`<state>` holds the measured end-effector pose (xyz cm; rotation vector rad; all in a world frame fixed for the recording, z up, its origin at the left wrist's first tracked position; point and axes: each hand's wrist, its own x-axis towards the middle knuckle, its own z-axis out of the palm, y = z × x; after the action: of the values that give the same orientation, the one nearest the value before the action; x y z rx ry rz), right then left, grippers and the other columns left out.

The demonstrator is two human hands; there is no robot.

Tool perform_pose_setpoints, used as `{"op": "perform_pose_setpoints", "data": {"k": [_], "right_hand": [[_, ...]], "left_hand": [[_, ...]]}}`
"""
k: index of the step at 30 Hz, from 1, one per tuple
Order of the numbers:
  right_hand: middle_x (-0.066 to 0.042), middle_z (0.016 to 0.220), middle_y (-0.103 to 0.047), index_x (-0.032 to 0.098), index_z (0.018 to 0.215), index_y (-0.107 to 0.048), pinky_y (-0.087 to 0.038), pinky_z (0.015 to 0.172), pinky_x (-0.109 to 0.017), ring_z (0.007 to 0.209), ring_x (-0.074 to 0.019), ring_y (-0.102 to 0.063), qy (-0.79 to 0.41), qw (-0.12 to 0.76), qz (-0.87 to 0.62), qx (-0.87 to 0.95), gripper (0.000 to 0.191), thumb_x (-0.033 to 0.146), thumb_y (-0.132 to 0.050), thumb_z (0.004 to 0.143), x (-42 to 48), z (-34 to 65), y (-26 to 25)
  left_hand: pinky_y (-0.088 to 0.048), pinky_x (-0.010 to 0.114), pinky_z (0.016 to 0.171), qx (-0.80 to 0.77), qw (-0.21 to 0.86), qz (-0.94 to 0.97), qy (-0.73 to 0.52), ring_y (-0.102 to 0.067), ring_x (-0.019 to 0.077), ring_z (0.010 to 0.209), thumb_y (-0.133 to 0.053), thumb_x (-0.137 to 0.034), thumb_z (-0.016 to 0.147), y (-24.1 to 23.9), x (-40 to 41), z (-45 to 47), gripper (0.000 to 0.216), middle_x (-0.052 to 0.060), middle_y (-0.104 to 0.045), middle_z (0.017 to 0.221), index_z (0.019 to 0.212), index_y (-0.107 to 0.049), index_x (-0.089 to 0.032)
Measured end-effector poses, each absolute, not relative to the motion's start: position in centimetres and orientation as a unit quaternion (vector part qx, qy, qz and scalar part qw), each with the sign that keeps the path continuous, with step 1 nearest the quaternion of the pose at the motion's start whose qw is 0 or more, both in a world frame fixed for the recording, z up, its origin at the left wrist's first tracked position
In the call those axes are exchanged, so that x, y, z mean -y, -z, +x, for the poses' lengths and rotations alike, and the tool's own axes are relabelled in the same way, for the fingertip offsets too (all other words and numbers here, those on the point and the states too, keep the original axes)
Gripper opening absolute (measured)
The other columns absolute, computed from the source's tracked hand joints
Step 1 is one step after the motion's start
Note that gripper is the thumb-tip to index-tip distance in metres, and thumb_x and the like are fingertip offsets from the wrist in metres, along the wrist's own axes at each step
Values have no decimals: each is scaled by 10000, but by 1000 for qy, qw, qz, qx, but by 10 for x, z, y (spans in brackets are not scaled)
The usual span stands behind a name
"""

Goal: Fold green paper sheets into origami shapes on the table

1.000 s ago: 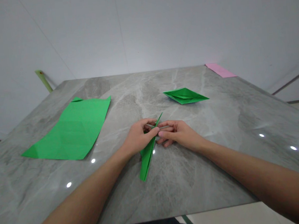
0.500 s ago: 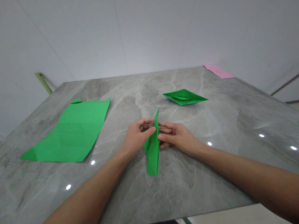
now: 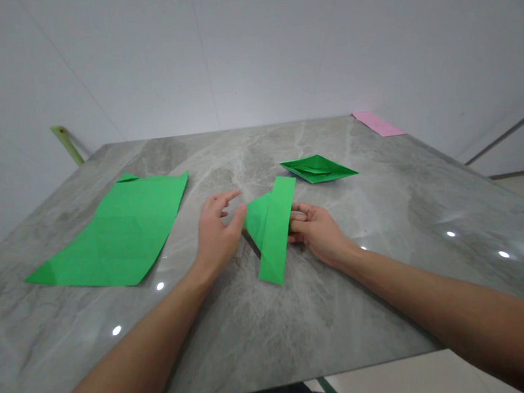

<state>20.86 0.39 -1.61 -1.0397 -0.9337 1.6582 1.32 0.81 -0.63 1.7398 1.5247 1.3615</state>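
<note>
A folded piece of green paper (image 3: pixel 278 229) is between my hands, a long flat band on its right and a triangular flap pointing left. My right hand (image 3: pixel 314 228) grips its right edge, fingers partly hidden behind the band. My left hand (image 3: pixel 221 225) is at the tip of the flap with thumb and fingers apart, the thumb close to the paper; whether it touches I cannot tell. Beyond my right hand lies a folded green paper boat (image 3: pixel 319 169), pointed at both ends.
A larger green sheet (image 3: pixel 126 234) with a bent far corner lies at the left of the grey marble table (image 3: pixel 239 347). Pink paper (image 3: pixel 378 123) lies at the far right corner. A pale green strip (image 3: pixel 68 145) stands by the far left edge, and a white wall (image 3: pixel 248 49) rises behind.
My left hand has let go and moved left, its fingers spreading. The folded green paper has turned from nearly edge-on to show its broad band and flap, still in my right hand.
</note>
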Motion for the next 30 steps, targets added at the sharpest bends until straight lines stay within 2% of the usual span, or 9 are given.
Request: {"op": "perform_pose_setpoints", "data": {"k": [3,7,10,13,17,20,22,26,30], "right_hand": [[22,672,-732,171,948,-670,-545,525,-234,603,-158,-696,-672,477,-421,380,377,141,-745,579,-5,210,17],[-6,721,-757,186,932,-709,-557,554,-270,641,-189,-715,-693,448,-395,404,362,260,-813,593,-3,208,19],[-20,747,-766,193,917,-726,-565,584,-294,671,-207,-720,-678,451,-391,429,335,319,-815,619,-3,208,22],[-20,740,-758,193,874,-730,-544,559,-293,623,-198,-692,-611,483,-421,465,256,346,-777,674,-3,210,23],[-9,766,-735,191,825,-724,-519,626,-291,659,-178,-652,-471,518,-452,553,118,277,-660,773,1,212,21],[6,732,-694,194,805,-707,-487,631,-278,666,-168,-609,-413,467,-455,636,111,231,-602,796,7,210,20],[6,713,-676,195,800,-689,-470,613,-275,655,-168,-593,-400,429,-457,669,123,242,-577,820,9,208,18],[-7,773,-694,203,824,-662,-485,657,-295,709,-191,-619,-388,418,-444,691,127,257,-551,853,8,208,15],[-5,739,-685,207,806,-656,-486,640,-308,681,-200,-611,-368,419,-464,689,157,276,-530,871,5,211,17]], "left_hand": [[-523,353,813,-551,271,657,-437,-628,215,951,-502,-341,935,9,-6,14,369,113,-667,1156,1213,-652,-153],[-465,397,973,-485,334,699,-407,-627,225,1064,-412,-309,981,14,0,23,362,95,-685,1176,1205,-654,-160],[-439,401,1012,-463,313,726,-401,-604,231,1110,-445,-312,978,15,3,28,356,102,-666,1173,1237,-631,-153],[-458,414,998,-463,281,748,-384,-580,251,1125,-548,-371,937,11,9,30,425,121,-612,1183,1300,-582,-152],[-368,475,1106,-442,286,766,-369,-428,312,1329,-687,-489,826,8,19,36,726,167,-445,1392,1425,-442,-159],[-246,543,1172,-420,320,771,-356,-251,360,1444,-775,-545,714,10,24,43,1038,190,-275,1531,1526,-241,-180],[-210,566,1181,-407,333,772,-357,-199,372,1462,-801,-513,688,12,24,45,1114,189,-222,1560,1547,-162,-204],[-214,560,1182,-374,327,774,-394,-266,355,1436,-711,-321,745,14,20,45,971,180,-305,1521,1542,-174,-186],[-235,502,1188,-339,348,758,-434,-343,320,1404,-561,-191,713,13,15,40,808,166,-389,1490,1484,-326,-137]]}}
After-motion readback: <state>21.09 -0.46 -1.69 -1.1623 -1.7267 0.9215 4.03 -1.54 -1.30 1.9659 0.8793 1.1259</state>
